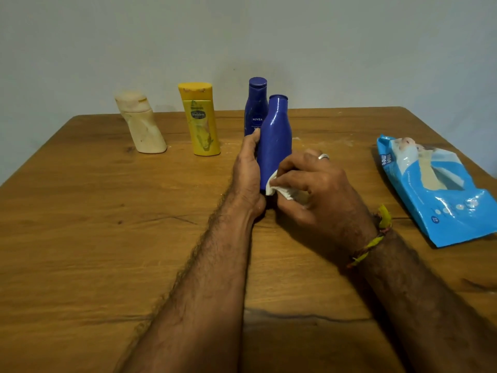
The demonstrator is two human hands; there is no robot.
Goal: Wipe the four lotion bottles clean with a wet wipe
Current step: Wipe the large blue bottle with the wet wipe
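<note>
At the middle of the brown wooden table (80, 238) stood a plain dark blue plastic lotion bottle (275, 141), upright and gripped from both sides. The left hand (248, 170) curled round its nine o'clock flank, thumb laid up along the side. The right hand (312, 189), wearing one silver ring (323, 156), pinched a crumpled white wet wipe (277, 187) and pressed it against the low five o'clock part of that bottle.

Four lotion bottles were on the table in all. Just behind the held one, toward twelve o'clock and partly hidden by it, stood a dark blue labelled bottle with a round cap (256, 106). At about eleven o'clock stood a yellow plastic bottle with a yellow flip cap (200, 119), and farther toward ten o'clock a cream-coloured, slanted bottle (141, 122); these two stood well apart from each other and from the blue pair.

One light blue plastic pack of wipes (435, 189) lay flat at three o'clock, close to the right edge of the table, apart from the hands. A yellow-green thread band (371, 243) circled the right wrist.

The three free bottles stood near the far edge, against a pale wall (242, 36). Bare wood ran from nine o'clock round to six o'clock, crossed only by the two forearms.
</note>
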